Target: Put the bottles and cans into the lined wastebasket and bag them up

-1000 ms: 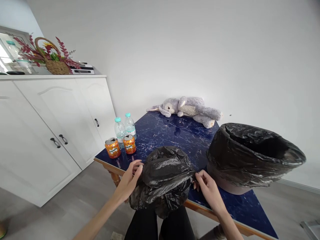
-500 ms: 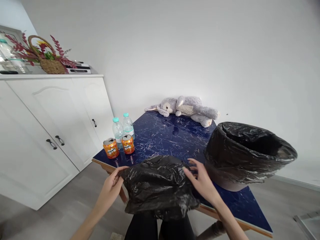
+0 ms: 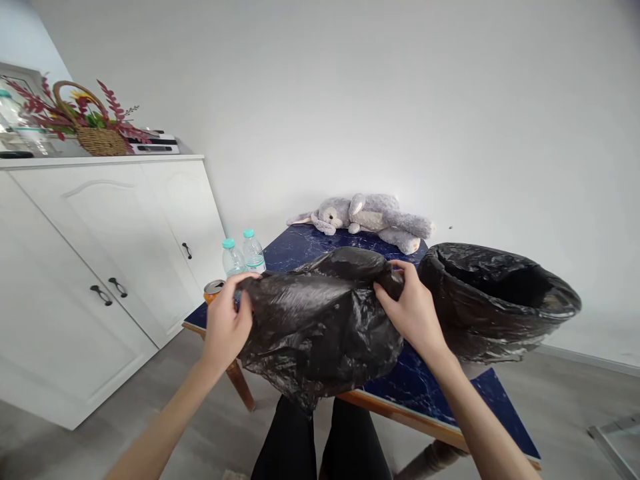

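Observed from the room: the person's left hand [image 3: 227, 327] and right hand [image 3: 413, 307] both hold a black plastic bag [image 3: 320, 327]. The left hand pinches its upper left corner; the right hand grips its upper right corner, thumb on the near face. The hands are set wide, the film spread creased between them. The bag hangs over the front edge of the blue marble-patterned counter [image 3: 300, 247], above the person's dark-clad knees; no print is visible on it.

Labelling: two clear bottles [image 3: 253, 250] with turquoise caps stand upright on the counter beyond the left hand. A label band shows on the right one, its text too small to read. The orange can [image 3: 214, 290] near them is mostly behind the left hand, its lettering hidden.

Also noted: a bin [image 3: 480, 320], draped with a black liner, stands near the right hand. A grey plush rabbit [image 3: 370, 213] lies on its side by the wall.
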`<state>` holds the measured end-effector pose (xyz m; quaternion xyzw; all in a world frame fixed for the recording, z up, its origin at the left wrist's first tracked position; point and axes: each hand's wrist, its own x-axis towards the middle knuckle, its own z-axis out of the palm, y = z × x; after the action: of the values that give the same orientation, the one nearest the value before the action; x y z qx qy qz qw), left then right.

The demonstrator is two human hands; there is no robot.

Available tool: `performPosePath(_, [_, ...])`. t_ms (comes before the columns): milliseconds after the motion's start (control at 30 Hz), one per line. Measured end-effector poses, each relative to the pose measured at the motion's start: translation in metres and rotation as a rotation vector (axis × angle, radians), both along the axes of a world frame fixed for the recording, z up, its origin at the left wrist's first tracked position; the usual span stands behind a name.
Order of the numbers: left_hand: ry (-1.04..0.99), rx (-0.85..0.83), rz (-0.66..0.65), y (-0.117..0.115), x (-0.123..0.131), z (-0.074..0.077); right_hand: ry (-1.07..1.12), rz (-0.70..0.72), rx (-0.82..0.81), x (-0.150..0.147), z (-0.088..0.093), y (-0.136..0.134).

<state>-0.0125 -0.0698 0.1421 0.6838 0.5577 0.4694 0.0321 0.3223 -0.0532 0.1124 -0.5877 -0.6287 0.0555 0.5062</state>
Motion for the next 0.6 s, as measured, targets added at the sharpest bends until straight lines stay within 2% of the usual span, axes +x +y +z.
performPosePath(100, [0.244,-0.022,-0.086,0.027,0.002,-0.014,-0.167,0.021,0.004,-0.007,-0.001,-0.002])
performPosePath(167, [0.34,-0.047,-0.138,0.037,-0.003,-0.035,-0.266,-0.005,0.088,-0.023,-0.011,-0.024])
performPosePath(233, [0.384,-0.082,-0.164,0.039,-0.011,-0.056,-0.366,-0.006,0.117,-0.042,-0.028,-0.057])
performPosePath(267, [0.393,-0.109,-0.167,0.038,-0.015,-0.065,-0.412,0.054,0.118,-0.05,-0.038,-0.074])
performPosePath(333, [0.408,-0.189,-0.182,0.032,-0.023,-0.077,-0.554,0.271,0.083,-0.059,-0.059,-0.102])
performPosePath(400, [0.439,-0.281,-0.232,0.027,-0.031,-0.08,-0.655,0.447,-0.006,-0.058,-0.078,-0.118])
performPosePath(467, [0.489,-0.348,-0.305,0.023,-0.042,-0.076,-0.648,0.573,-0.107,-0.047,-0.087,-0.124])
performPosePath(533, [0.549,-0.372,-0.346,0.02,-0.054,-0.07,-0.528,0.643,-0.212,-0.034,-0.086,-0.125])
performPosePath(600, [0.618,-0.36,-0.309,0.015,-0.063,-0.062,-0.352,0.601,-0.243,-0.023,-0.077,-0.125])
